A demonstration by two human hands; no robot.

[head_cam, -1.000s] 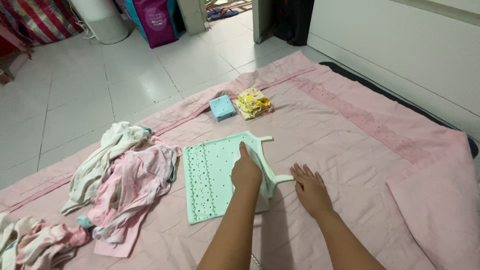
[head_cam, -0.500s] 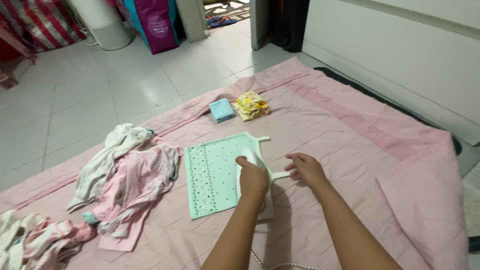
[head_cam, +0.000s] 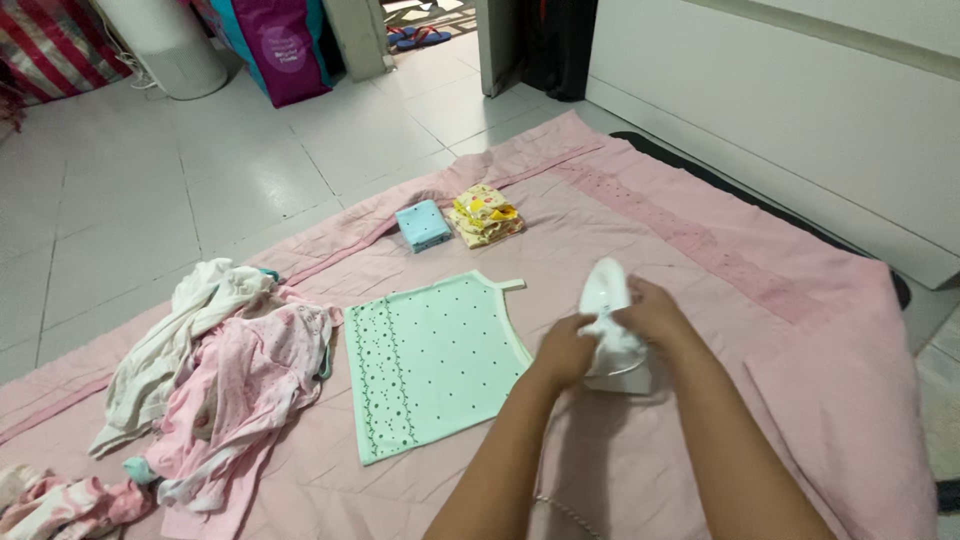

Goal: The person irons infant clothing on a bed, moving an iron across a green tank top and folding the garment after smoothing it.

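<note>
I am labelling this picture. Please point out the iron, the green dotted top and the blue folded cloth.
iron (head_cam: 606,300), head view, on its white upper body.
green top (head_cam: 440,350), head view, on the middle of the flat fabric.
blue cloth (head_cam: 422,225), head view, on its top face.

soft, even indoor light, fairly bright. the white floor tiles (head_cam: 250,170) carry a pale sheen. a faint shadow lies on the pink blanket (head_cam: 700,260) under the arms. edges bend slightly; both hands look a little blurred.

Mint dotted top (head_cam: 432,365), white iron (head_cam: 612,330), pink blanket (head_cam: 700,250)
</note>
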